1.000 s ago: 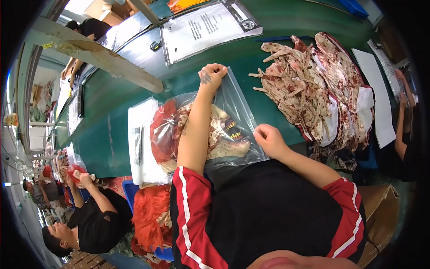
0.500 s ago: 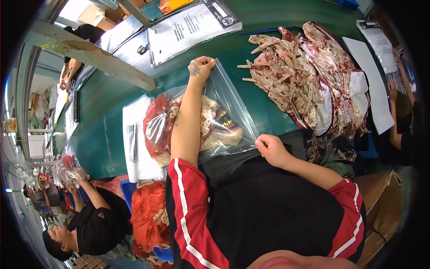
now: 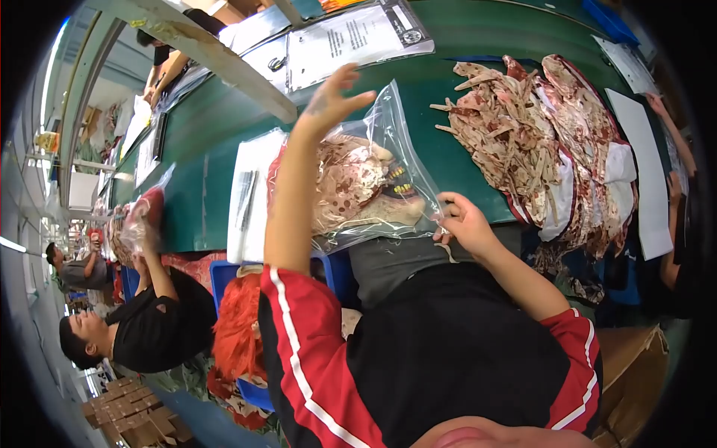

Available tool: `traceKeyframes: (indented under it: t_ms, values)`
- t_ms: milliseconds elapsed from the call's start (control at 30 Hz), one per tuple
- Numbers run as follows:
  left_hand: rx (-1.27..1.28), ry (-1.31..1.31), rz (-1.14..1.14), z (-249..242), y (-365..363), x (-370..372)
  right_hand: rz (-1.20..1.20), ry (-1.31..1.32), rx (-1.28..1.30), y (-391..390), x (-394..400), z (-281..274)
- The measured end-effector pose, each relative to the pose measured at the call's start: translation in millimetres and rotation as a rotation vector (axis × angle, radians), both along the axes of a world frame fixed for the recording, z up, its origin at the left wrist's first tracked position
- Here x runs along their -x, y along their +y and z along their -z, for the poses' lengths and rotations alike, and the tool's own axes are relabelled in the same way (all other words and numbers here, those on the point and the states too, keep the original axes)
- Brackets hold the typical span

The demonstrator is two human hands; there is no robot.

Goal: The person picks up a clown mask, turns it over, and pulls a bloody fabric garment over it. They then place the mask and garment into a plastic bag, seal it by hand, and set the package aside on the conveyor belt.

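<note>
The left hand (image 3: 332, 101) has let go of the bag (image 3: 373, 183) and lifts off it, fingers spread open. The right hand (image 3: 464, 222) still pinches the bag's near edge. The bagged mask (image 3: 351, 187) lies on the desk (image 3: 202, 179), apparently sealed.
</note>
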State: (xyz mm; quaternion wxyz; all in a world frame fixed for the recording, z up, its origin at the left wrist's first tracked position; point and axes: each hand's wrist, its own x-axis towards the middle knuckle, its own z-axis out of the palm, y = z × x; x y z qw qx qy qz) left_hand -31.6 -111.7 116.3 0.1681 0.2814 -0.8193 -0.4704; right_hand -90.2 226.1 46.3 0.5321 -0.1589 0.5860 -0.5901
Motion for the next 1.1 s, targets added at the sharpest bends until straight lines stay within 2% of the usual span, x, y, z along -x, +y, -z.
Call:
traceKeyframes:
  t_ms: [33,67,100,200,267,300,333,367,467,533,600,633,667,700,767,800,867,933,967,1033,1100]
  values:
    - [0.083,-0.082,-0.069,-20,6,-26,0.036,-0.054,0.01,-4,1,-6]
    - [0.259,-0.278,-0.173,-41,17,-52,0.032,-0.062,0.014,-8,5,-10]
    - [0.345,-0.374,-0.269,-43,17,-80,-0.06,-0.057,-0.01,-13,9,-15]
    - [0.741,-0.694,-0.566,5,-1,-176,-0.334,-0.035,-0.072,-27,23,-22]
    - [0.064,-0.564,-0.529,9,8,-209,-0.336,-0.063,-0.062,-35,29,-20]
    - [0.069,-0.565,-0.53,17,18,-218,-0.343,-0.086,-0.062,-38,32,-19]
    - [0.109,-0.366,-0.398,27,33,-223,-0.352,-0.106,-0.062,-42,35,-19]
    - [0.148,-0.166,-0.264,35,44,-219,-0.361,-0.125,-0.063,-46,37,-19]
    - [0.104,-0.148,-0.358,10,82,-172,-0.298,-0.087,-0.04,-62,45,-27]
    - [0.315,-0.209,-0.378,-2,90,-147,-0.231,-0.05,-0.02,-73,55,-38]
    - [0.591,-0.065,-0.249,-2,81,-125,-0.214,0.073,-0.037,-95,66,-65]
    - [0.595,-0.059,-0.255,-9,78,-110,-0.217,0.08,-0.033,-108,75,-77]
    - [0.736,-0.061,-0.224,-21,75,-94,-0.184,0.152,-0.039,-122,85,-89]
    - [0.877,-0.063,-0.19,-29,65,-79,-0.149,0.222,-0.045,-137,95,-96]
    - [0.996,-0.033,-0.23,-39,25,-46,-0.065,0.394,0.019,-165,121,-105]
    - [1.016,-0.127,-0.272,-42,0,-28,-0.098,0.412,0.04,-179,138,-109]
    - [1.033,-0.072,-0.298,-38,-60,7,-0.06,0.382,0.086,-210,160,-124]
    - [0.91,0.002,-0.203,-15,-115,31,0.042,0.404,0.099,-256,196,-95]
    - [0.906,0.004,-0.218,5,-120,35,0.029,0.413,0.098,-260,200,-83]
    - [1.176,-0.251,-0.668,47,-117,56,0.188,0.522,0.012,-267,211,-69]
    - [0.696,-0.093,-0.426,66,-83,50,0.001,0.843,-0.339,-250,200,-69]
